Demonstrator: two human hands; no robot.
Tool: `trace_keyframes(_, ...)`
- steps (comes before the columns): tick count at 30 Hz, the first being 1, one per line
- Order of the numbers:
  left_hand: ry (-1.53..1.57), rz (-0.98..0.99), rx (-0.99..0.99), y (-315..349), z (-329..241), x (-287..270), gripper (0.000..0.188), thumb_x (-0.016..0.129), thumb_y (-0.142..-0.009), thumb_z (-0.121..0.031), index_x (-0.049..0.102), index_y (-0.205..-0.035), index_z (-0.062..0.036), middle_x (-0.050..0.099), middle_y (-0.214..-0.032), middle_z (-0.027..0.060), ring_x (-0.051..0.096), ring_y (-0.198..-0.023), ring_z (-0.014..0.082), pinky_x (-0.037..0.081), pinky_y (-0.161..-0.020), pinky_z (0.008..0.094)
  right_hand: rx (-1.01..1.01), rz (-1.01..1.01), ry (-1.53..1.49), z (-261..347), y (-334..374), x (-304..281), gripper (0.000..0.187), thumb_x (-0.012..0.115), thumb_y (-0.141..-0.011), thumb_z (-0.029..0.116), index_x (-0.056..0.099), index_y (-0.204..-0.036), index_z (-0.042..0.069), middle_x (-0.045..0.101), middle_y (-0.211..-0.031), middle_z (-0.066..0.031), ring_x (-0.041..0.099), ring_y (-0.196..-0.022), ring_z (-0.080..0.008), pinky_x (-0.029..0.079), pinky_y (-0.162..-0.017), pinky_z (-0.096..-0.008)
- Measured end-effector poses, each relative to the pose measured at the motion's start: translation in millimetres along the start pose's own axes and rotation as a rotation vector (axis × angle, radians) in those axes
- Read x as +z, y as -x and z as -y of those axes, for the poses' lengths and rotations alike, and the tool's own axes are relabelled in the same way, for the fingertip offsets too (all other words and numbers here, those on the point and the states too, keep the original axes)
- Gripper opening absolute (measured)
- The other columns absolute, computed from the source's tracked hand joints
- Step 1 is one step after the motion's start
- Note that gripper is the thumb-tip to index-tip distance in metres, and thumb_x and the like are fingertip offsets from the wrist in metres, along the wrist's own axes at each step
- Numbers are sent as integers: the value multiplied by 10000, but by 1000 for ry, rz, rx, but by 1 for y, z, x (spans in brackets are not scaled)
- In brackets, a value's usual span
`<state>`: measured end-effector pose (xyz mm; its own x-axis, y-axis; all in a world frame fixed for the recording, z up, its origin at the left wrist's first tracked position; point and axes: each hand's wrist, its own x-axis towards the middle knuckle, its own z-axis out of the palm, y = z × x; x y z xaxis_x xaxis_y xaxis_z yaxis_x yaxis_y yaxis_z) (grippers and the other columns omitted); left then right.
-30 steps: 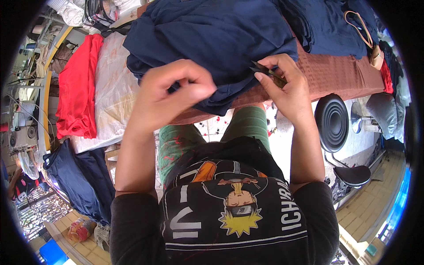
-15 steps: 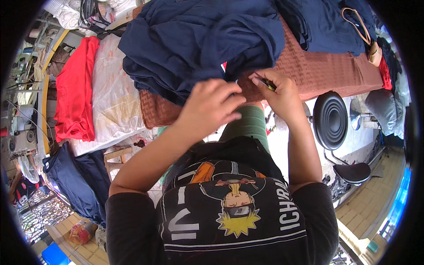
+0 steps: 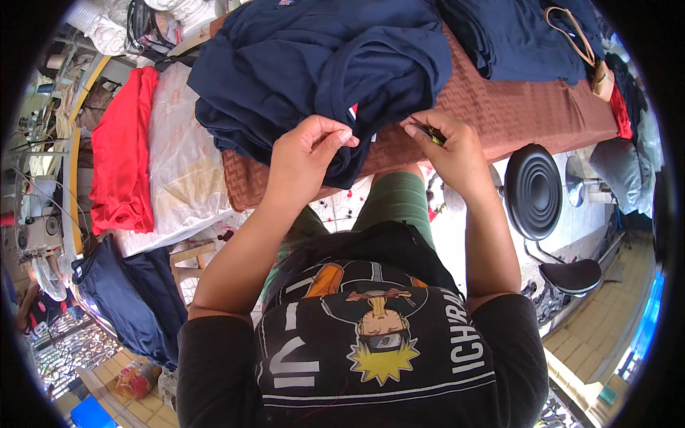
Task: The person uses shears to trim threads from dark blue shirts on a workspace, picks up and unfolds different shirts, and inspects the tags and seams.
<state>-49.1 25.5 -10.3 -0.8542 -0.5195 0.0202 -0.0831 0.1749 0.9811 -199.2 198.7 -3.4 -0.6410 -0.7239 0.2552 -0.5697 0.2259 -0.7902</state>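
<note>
1. While my right hand pinches a small dark tool between thumb and fingers, my left hand has thumb and forefinger pressed together; I cannot tell whether anything is between them.
2. The navy garment lies bunched on the brown cloth, by my left hand.

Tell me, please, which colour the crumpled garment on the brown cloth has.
The garment is dark navy blue, seen best in the head view.
</note>
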Motion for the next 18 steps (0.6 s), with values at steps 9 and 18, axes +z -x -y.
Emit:
trace_keyframes(9, -171, 388, 331, 16, -85, -68, 169, 543, -951, -67, 669, -1034, 11, 662, -1105, 115, 592, -1086, 156, 443, -933, 270, 12, -4, 8, -2, 1, -5, 158, 672, -827, 68, 677, -977, 20, 674, -893, -148, 670, -819, -284, 503, -714, -325)
trace_keyframes(18, -717, 37, 594, -3, -5, -41, 304, 733, -747, -141, 659, -1032, -64, 652, -1089, 125, 601, -1052, 318, 461, -931, 424, 72, 191, 53, -1, -5, 46, 360, 615, -892, 379, 675, -898, 24, 653, -870, -209, 644, -805, -386, 493, -692, -442)
